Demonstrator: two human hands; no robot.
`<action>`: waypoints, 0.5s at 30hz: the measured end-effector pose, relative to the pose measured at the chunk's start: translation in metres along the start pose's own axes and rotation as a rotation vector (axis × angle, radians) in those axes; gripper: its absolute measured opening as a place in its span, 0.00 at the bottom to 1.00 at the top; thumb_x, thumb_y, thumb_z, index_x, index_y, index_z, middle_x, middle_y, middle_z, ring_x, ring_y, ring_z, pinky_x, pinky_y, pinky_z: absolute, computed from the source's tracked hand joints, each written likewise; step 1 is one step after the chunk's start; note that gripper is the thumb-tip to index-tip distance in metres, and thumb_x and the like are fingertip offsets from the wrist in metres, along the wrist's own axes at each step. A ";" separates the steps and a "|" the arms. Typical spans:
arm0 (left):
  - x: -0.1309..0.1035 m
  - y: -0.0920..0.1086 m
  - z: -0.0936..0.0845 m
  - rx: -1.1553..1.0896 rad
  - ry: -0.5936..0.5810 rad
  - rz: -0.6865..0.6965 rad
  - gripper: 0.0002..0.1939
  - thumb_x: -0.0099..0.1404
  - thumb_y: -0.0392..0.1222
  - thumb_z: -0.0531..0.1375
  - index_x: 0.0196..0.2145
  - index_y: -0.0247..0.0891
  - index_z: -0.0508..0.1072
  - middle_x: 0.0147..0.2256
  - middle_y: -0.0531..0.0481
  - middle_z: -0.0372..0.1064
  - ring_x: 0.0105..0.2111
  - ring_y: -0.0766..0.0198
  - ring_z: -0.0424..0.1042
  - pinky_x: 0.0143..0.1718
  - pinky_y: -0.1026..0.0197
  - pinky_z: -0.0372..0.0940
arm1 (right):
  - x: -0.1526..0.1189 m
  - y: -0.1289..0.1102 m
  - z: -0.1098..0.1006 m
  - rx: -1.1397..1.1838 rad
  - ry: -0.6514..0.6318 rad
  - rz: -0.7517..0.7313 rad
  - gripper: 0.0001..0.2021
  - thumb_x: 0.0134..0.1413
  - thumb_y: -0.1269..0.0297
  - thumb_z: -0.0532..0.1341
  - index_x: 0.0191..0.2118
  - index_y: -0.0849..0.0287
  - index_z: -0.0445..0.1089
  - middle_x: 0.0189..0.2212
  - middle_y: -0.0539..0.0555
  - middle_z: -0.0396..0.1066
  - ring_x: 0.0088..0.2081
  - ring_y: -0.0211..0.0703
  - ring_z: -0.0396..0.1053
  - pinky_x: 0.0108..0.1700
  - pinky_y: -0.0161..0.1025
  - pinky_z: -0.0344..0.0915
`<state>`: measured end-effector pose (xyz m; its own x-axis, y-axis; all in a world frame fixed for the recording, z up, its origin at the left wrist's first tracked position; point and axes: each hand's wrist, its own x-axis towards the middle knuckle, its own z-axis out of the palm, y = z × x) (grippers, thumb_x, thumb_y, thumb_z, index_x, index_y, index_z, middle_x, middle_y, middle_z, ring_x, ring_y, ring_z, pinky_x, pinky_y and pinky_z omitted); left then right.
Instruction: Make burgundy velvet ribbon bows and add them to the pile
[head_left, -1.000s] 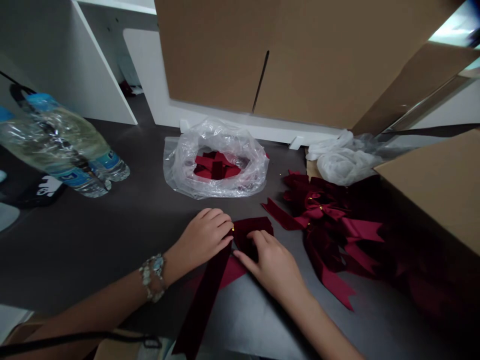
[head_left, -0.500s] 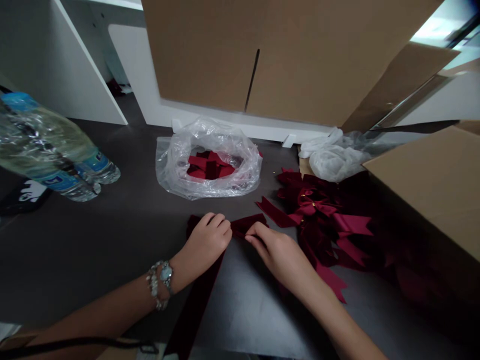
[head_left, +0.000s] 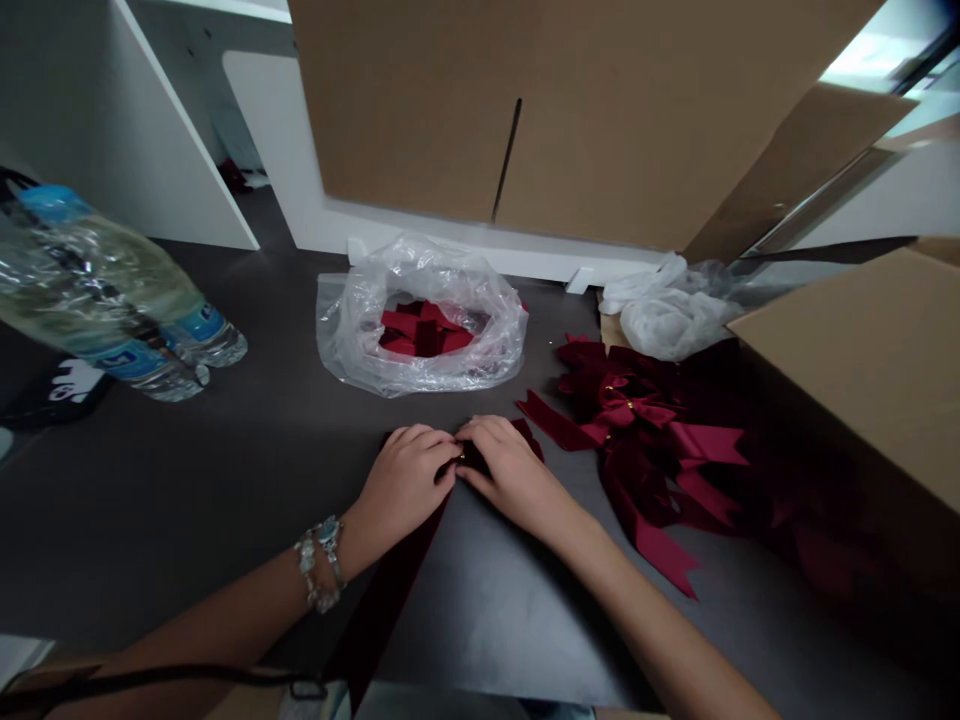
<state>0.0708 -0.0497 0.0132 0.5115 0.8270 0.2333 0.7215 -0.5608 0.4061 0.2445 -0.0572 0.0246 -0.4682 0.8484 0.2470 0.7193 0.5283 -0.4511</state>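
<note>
A dark red velvet ribbon (head_left: 397,590) runs from the table's front edge up to both hands, where it is partly hidden under the fingers. My left hand (head_left: 409,480), with a watch and bracelet at the wrist, has its fingers closed on the ribbon. Against its fingertips, my right hand (head_left: 510,470) pinches the middle of the same ribbon, where a small gold spot shows. A ribbon end sticks out beyond the right hand. To the right lies a pile of dark red bows (head_left: 637,420) with gold ties.
Behind the hands is a clear plastic bag (head_left: 345,350) with red bows inside. Large water bottles (head_left: 142,290) lie at left, near a black item (head_left: 56,395). Crumpled white plastic (head_left: 667,320) and a cardboard box (head_left: 862,350) are at right.
My right hand has moved left along the ribbon until its fingertips meet those of my left hand. The left hand has shifted slightly down and left. The view has shifted slightly.
</note>
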 end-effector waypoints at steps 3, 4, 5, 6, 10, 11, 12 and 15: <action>0.002 -0.002 0.001 -0.071 0.016 -0.054 0.07 0.60 0.32 0.58 0.37 0.39 0.72 0.37 0.51 0.73 0.41 0.59 0.68 0.44 0.55 0.63 | 0.000 0.016 0.012 0.153 0.008 0.017 0.10 0.54 0.72 0.62 0.43 0.58 0.66 0.41 0.56 0.70 0.45 0.47 0.65 0.48 0.45 0.64; 0.002 -0.002 0.001 -0.079 0.026 -0.064 0.06 0.61 0.32 0.58 0.36 0.39 0.72 0.36 0.51 0.73 0.40 0.59 0.68 0.44 0.55 0.63 | -0.001 0.020 0.014 0.187 0.024 0.020 0.09 0.54 0.72 0.62 0.42 0.58 0.66 0.41 0.55 0.70 0.45 0.46 0.65 0.48 0.45 0.64; 0.003 -0.001 0.001 -0.079 0.036 -0.069 0.05 0.61 0.33 0.58 0.35 0.39 0.71 0.35 0.50 0.72 0.40 0.59 0.68 0.43 0.55 0.63 | -0.002 0.023 0.015 0.219 0.040 0.023 0.08 0.55 0.72 0.62 0.41 0.57 0.67 0.40 0.55 0.71 0.44 0.46 0.65 0.47 0.45 0.64; 0.003 0.000 0.002 -0.072 0.046 -0.070 0.04 0.61 0.33 0.58 0.35 0.39 0.70 0.35 0.50 0.72 0.39 0.59 0.68 0.43 0.55 0.63 | -0.003 0.025 0.016 0.248 0.053 0.030 0.07 0.54 0.72 0.62 0.40 0.57 0.67 0.39 0.54 0.71 0.43 0.45 0.65 0.47 0.44 0.64; 0.008 0.006 0.006 0.003 0.053 -0.095 0.03 0.58 0.34 0.59 0.30 0.39 0.66 0.32 0.51 0.69 0.37 0.57 0.66 0.39 0.54 0.63 | -0.003 0.026 0.017 0.340 0.082 0.072 0.05 0.52 0.71 0.65 0.34 0.57 0.68 0.34 0.52 0.72 0.40 0.44 0.67 0.44 0.43 0.64; 0.010 0.007 0.008 0.030 0.055 -0.113 0.04 0.57 0.33 0.59 0.29 0.39 0.65 0.31 0.51 0.68 0.36 0.57 0.66 0.38 0.54 0.63 | -0.003 0.026 0.017 0.355 0.085 0.077 0.05 0.52 0.71 0.65 0.33 0.57 0.68 0.34 0.52 0.72 0.40 0.44 0.68 0.44 0.43 0.64; 0.012 0.008 0.009 0.056 0.060 -0.131 0.05 0.56 0.33 0.59 0.28 0.39 0.64 0.31 0.51 0.67 0.35 0.57 0.65 0.37 0.53 0.62 | -0.002 0.027 0.017 0.366 0.090 0.081 0.04 0.52 0.71 0.65 0.32 0.57 0.69 0.33 0.52 0.73 0.39 0.44 0.68 0.44 0.43 0.64; 0.016 0.010 0.014 0.096 0.073 -0.148 0.07 0.55 0.33 0.58 0.28 0.40 0.61 0.30 0.50 0.66 0.35 0.56 0.64 0.36 0.53 0.62 | -0.001 0.027 0.017 0.384 0.111 0.092 0.04 0.52 0.72 0.65 0.30 0.57 0.69 0.32 0.52 0.73 0.38 0.43 0.68 0.43 0.42 0.64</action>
<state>0.0931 -0.0424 0.0089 0.3640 0.8994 0.2419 0.8292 -0.4312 0.3555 0.2555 -0.0443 -0.0027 -0.3373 0.9011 0.2723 0.5023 0.4170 -0.7576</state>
